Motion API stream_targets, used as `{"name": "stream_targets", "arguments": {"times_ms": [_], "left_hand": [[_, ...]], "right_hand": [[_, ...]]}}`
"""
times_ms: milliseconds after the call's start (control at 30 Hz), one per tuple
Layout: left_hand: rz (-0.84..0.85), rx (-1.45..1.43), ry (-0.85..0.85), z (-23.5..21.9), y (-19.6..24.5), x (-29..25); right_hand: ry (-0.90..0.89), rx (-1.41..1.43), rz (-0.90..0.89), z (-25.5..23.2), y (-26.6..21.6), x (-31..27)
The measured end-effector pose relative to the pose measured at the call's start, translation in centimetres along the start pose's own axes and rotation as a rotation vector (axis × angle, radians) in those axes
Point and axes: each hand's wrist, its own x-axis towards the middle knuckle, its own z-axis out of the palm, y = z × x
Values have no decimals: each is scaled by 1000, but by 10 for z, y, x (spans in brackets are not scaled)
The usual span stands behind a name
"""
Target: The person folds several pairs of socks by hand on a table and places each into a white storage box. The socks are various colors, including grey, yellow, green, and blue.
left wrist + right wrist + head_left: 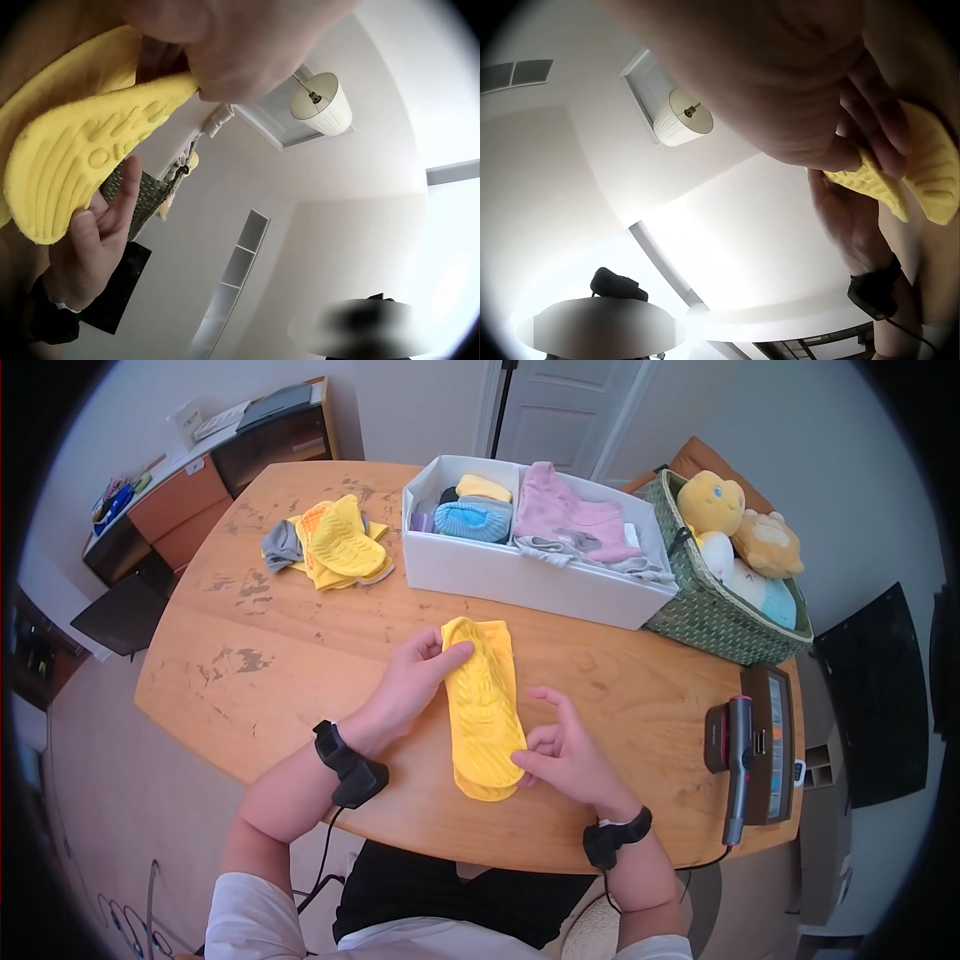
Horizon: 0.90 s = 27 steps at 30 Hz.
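A pair of yellow socks (484, 705) with raised patterns lies lengthwise in front of me, one sock over the other. At the far end, my left hand (418, 672) pinches the upper sock between thumb and fingers. My right hand (567, 753) grips its near right edge with the thumb on top, index finger stretched out. In the left wrist view the upper sock (97, 154) bends away from the yellow layer beneath. The right wrist view has the right hand's fingers at the yellow fabric (930, 161), partly hiding it.
Yellow and grey socks (340, 540) are heaped at the table's back left. A white divided box (530, 580) holds folded clothes at the back. Right of it stands a green woven basket (725, 615) of plush toys. A dark wand-shaped device (738, 770) and a brown case (770, 700) sit at the right edge.
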Motion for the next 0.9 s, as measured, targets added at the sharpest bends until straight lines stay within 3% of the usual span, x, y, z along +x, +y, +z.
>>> {"name": "stream_targets", "arguments": {"times_ms": [67, 133, 233, 433, 567, 667, 733, 767, 833, 900], "left_hand": [[-64, 50, 6, -4, -7, 4], [-111, 122, -26, -11, -14, 8], [-111, 17, -19, -4, -9, 3], [-112, 200, -45, -4, -9, 3], [-112, 229, -79, 6, 4, -5], [-133, 79, -176, 9, 5, -8], [-67, 337, -150, -3, -11, -1], [-67, 337, -149, -6, -15, 1], [111, 663, -120, -10, -19, 3], [157, 725, -105, -5, -9, -2]], "right_hand": [[10, -24, 19, -3, -1, -1], [-125, -160, 100, -8, 2, 0], [-232, -265, 76, -12, 10, 2], [-259, -391, 114, -12, 0, 0], [-300, -386, 123, -12, 2, -1], [-365, -323, 104, -14, 5, -1], [-360, -375, 110, -14, 5, 0], [-361, -375, 110, -14, 6, 0], [-315, -413, 145, -12, 5, 2], [-317, -424, 134, -13, 4, 1]]}}
